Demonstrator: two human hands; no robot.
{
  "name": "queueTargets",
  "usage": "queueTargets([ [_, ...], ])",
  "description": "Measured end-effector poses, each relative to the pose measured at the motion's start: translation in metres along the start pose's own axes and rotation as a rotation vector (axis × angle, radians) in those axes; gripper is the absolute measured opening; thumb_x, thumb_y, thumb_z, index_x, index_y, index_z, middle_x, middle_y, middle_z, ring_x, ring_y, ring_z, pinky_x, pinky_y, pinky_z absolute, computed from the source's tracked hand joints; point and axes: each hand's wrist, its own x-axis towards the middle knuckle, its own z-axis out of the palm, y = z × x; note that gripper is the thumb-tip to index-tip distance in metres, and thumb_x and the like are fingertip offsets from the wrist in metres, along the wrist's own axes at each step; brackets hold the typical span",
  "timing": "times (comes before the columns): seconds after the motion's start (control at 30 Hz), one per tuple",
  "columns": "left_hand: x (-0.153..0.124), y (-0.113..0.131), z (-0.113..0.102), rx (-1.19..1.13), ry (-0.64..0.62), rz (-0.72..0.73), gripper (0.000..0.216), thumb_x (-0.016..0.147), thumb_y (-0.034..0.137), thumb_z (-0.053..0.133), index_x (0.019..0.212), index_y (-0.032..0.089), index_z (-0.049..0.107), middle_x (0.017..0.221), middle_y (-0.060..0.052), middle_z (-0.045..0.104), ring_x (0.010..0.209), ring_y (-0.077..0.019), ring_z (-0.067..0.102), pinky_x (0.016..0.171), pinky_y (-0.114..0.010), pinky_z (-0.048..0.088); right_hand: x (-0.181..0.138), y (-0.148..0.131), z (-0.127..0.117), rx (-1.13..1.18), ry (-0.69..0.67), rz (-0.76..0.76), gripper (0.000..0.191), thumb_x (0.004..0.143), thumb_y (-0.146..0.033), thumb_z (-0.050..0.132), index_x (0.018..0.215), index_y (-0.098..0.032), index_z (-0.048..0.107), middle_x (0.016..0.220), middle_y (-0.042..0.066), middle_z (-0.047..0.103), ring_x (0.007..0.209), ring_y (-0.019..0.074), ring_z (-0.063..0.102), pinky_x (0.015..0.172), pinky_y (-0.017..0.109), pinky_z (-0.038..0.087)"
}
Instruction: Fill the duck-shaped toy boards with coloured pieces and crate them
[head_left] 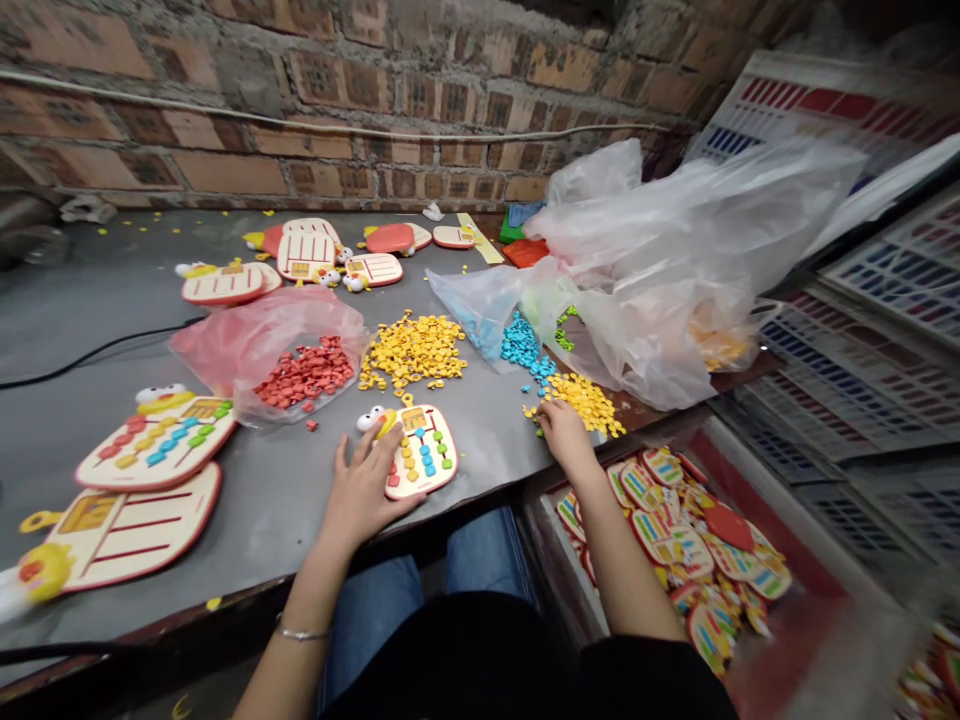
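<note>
My left hand (pixel 365 487) lies flat with fingers spread on the left edge of a small duck-shaped bead board (pixel 417 449) near the table's front edge. The board has rows of yellow, blue, green and red beads. My right hand (pixel 563 432) reaches into a small pile of yellow beads (pixel 587 399) at the table's right corner, its fingers curled down into them; whether it holds any is hidden. A bigger heap of yellow beads (pixel 412 350), a heap of red beads (pixel 306 373) on pink plastic, and blue beads (pixel 520 345) lie just beyond.
Two more duck boards (pixel 154 440) (pixel 120 533) rest at the left front, several empty ones (pixel 304 255) at the back. Clear plastic bags (pixel 660 260) pile up at the right. A bin of filled boards (pixel 690 545) stands below right. Stacked crates (pixel 877 320) flank it; a brick wall stands behind.
</note>
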Motion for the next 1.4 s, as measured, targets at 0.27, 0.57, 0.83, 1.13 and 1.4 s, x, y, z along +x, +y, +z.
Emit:
queueTargets([
  [0.27,0.0,0.003,-0.003,0.002,-0.034,-0.028,0.09,0.071,0.055,0.066,0.146,0.021,0.03,0.149,-0.013,0.038,0.141,-0.0331,0.025,0.114,-0.057,0.006,0.015,-0.013,0.008,-0.085,-0.074,0.013,0.011,0.081,-0.012,0.054,0.077,-0.016,0.063,0.084,0.008,0.059,0.077,0.0191,0.055,0.071,0.028,0.039],
  [0.57,-0.001,0.002,-0.003,-0.004,-0.037,-0.035,0.092,0.07,0.056,0.067,0.146,0.019,0.031,0.149,-0.016,0.036,0.141,-0.0348,0.026,0.113,-0.059,0.007,0.01,-0.011,0.025,0.125,0.112,-0.031,0.01,0.079,-0.016,0.051,0.08,-0.016,0.061,0.092,0.009,0.055,0.073,0.018,0.053,0.071,0.031,0.045],
  [0.83,-0.001,0.003,-0.007,-0.027,-0.066,-0.035,0.092,0.07,0.058,0.066,0.146,0.02,0.03,0.149,-0.014,0.038,0.142,-0.0334,0.023,0.113,-0.059,0.006,0.011,-0.06,0.02,0.277,0.086,-0.175,0.007,0.081,-0.018,0.053,0.084,-0.018,0.059,0.086,0.007,0.058,0.071,0.0193,0.056,0.069,0.033,0.046],
  [1.13,-0.001,0.003,-0.005,-0.006,-0.05,-0.023,0.092,0.072,0.058,0.065,0.146,0.019,0.027,0.151,-0.013,0.034,0.143,-0.031,0.021,0.114,-0.058,0.005,0.024,-0.136,0.068,0.466,-0.048,-0.504,0.014,0.084,-0.009,0.053,0.082,-0.018,0.063,0.085,0.006,0.061,0.085,0.0196,0.056,0.079,0.031,0.047],
  [1.4,-0.001,0.001,-0.002,0.004,-0.018,-0.008,0.089,0.072,0.057,0.064,0.146,0.021,0.03,0.149,-0.014,0.038,0.14,-0.0333,0.026,0.113,-0.059,0.007,0.013,-0.134,0.054,0.304,-0.116,-0.596,0.012,0.086,-0.012,0.057,0.077,-0.018,0.064,0.088,0.008,0.064,0.093,0.0227,0.051,0.084,0.037,0.045],
])
